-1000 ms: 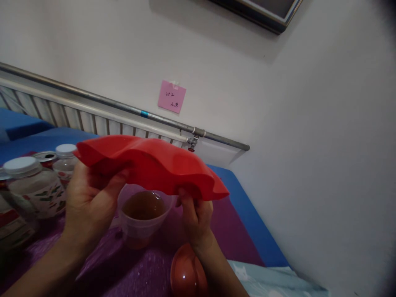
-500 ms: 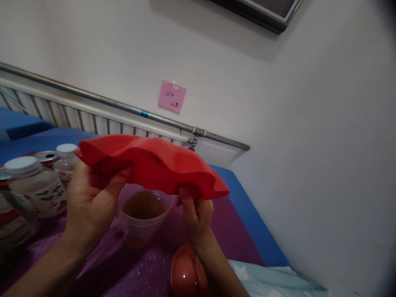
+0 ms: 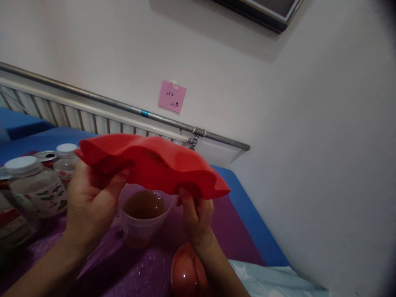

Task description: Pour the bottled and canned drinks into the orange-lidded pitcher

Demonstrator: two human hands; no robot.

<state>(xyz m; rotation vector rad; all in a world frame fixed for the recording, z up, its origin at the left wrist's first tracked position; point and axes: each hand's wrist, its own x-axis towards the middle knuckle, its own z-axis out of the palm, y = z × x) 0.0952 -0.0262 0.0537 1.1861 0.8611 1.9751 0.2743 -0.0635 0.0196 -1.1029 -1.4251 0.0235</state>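
I hold a red wavy-edged dish point(image 3: 154, 159) tilted in front of me with both hands. My left hand point(image 3: 93, 194) grips its left part, thumb on the near side. On the near right edge, my right hand point(image 3: 196, 210) has its fingers closed round the rim. Below the dish, between my hands, stands a translucent plastic tub point(image 3: 145, 227) with brown liquid point(image 3: 144, 205) in it; the dish hides a bit of its far rim. A glossy orange-red rounded bowl-like thing point(image 3: 187, 272) lies under my right forearm, partly hidden by it.
On the left stand several glass jars, one with a white lid point(image 3: 22, 164), and a drink can point(image 3: 46, 157). A purple cover point(image 3: 148, 270) lies over the blue surface point(image 3: 244, 206). Behind are a radiator point(image 3: 86, 121), a pipe point(image 3: 120, 104) and a wall with a pink note point(image 3: 172, 97).
The red dish has tipped very slightly in my hands, and dark marks show on its inner face. My hands and the other things look the same.
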